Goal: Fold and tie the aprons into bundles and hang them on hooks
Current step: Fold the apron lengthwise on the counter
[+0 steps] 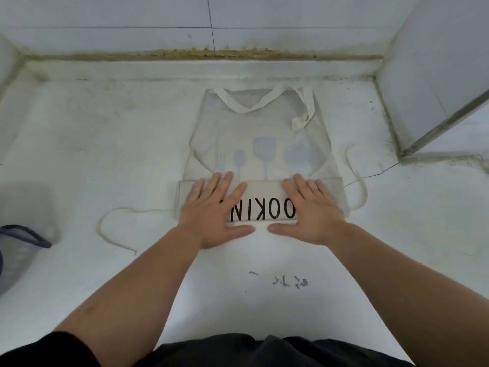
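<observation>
1. On the white surface (105, 128), near its middle, the apron (259, 144) is laid flat with its neck loop (264, 103) towards the tiled back wall (132, 17). Its near end is turned up into a folded band (262, 205) printed with black letters.
2. The left hand (214, 210) and the right hand (312, 210) are both laid flat on that band, fingers straight and spread, thumbs along its near edge. Nothing is gripped by either.
3. The step in hand is judged to be the folding: the band is pressed down, while most of the apron beyond it is not yet folded. Tying and hanging are not begun, and no hook is seen.
4. The next move probably calls for the band to be turned over away from the body, with both ends kept level so the bundle stays square.
5. 2 waist ties lie loose: the left tie (148, 210) curls out over the surface, and the right tie (366, 193) loops beside the band's right end. They are best kept out of the fold, being likely needed for the knot.
6. Open surface is left beyond the neck loop up to the wall's ledge. A panel (436, 62) stands near the apron's right side, and a basket (26, 234) sits well apart at the left.
</observation>
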The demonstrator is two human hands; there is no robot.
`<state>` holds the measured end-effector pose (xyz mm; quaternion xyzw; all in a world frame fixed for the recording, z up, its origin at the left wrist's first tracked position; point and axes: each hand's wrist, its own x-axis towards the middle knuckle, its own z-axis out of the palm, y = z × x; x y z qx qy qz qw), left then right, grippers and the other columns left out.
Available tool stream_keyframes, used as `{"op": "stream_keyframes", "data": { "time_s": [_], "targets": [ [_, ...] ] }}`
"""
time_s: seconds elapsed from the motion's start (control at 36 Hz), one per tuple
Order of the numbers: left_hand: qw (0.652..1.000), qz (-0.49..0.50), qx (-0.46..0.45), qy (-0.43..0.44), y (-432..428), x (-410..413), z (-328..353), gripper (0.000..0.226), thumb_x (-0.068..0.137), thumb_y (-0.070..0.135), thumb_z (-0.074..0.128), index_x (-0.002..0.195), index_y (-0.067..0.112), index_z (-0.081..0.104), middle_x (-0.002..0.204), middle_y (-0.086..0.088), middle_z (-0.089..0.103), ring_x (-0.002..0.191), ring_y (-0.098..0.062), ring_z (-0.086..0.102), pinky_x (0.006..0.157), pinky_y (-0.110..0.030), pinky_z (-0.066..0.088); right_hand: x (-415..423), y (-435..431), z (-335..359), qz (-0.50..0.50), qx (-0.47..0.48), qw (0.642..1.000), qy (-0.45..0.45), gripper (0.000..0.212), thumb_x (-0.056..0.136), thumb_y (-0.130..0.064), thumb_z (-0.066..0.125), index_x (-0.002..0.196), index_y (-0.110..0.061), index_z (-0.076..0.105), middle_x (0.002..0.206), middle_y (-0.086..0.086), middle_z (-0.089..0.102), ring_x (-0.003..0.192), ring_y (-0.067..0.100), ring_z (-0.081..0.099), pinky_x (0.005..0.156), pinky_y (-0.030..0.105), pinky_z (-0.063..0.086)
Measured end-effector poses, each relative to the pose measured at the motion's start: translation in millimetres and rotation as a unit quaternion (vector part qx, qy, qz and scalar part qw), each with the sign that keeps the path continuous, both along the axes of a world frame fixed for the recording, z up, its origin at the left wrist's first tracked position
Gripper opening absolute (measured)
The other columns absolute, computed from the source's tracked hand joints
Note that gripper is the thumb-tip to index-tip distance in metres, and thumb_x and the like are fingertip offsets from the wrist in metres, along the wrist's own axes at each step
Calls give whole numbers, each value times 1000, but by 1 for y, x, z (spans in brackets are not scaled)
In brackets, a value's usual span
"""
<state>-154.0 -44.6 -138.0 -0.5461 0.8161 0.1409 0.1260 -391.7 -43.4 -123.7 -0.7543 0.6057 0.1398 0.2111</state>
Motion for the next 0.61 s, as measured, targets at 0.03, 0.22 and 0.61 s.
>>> {"op": "stream_keyframes", "data": {
  "time_s": [0.03, 0.22, 0.61],
  "targets": [
    [1000, 3, 8, 6, -2, 2, 2, 104, 58, 92, 7, 145, 43, -21, 157, 7, -25, 145, -15, -22, 116, -40, -15, -1, -1, 0, 1, -6, 1000, -7, 104, 75, -82, 37, 151, -28, -7, 160, 1, -13, 147, 20, -6, 116, 33, -12],
    [994, 35, 39, 91, -20, -1, 32, 71, 78, 42, 70, 142, 27, 43, 153, -2, 22, 139, -25, 27, 112, -35, 28, -3, -10, 18, 6, -32, 999, -24, 76, 83, -74, 23, 138, -23, 37, 141, -2, 40, 128, 23, 42, 109, 34, 29],
    [965, 141, 211, 62, -80, -14, 68, 44, 90, 65, 42, 70, 25, 47, 82, 5, 51, 80, -16, 48, 66, -31, 34, -5, -72, 66, -49, 51, 997, 4, 21, 83, -41, 52, 93, -24, 58, 86, -7, 55, 88, 18, 52, 69, 28, 38]
  ]
}}
